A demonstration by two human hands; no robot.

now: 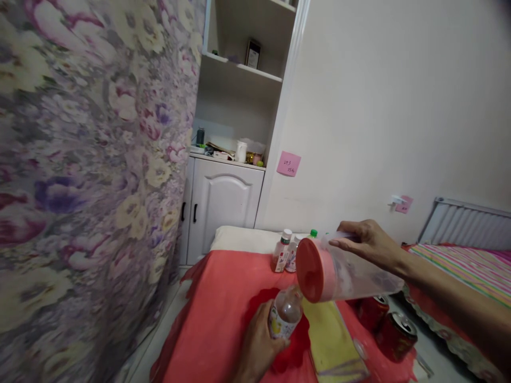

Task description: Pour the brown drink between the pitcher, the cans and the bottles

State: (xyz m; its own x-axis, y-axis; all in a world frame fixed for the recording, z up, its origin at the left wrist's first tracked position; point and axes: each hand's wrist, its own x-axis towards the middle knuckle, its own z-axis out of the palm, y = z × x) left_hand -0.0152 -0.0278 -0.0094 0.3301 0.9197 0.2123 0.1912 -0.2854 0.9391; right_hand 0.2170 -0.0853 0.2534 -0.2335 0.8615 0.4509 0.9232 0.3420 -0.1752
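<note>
My right hand (369,244) grips the handle of a clear plastic jug (351,276) with a pink-red lid (313,270), tipped over on its side with the lid end down to the left. The lid's edge sits right over the mouth of a small clear bottle (285,314) with a yellow and white label. My left hand (259,346) wraps round that bottle from below and holds it upright on a red tablecloth (223,314). A dark wet patch spreads on the cloth around the bottle.
Two small white-capped bottles (284,252) and a green-capped one (313,233) stand behind. Two red drink cans (395,332) sit at the right, a yellow cloth (331,340) beside the bottle. A flowered curtain (88,175) hangs left; a white cupboard (223,202) behind; a striped bed (463,271) right.
</note>
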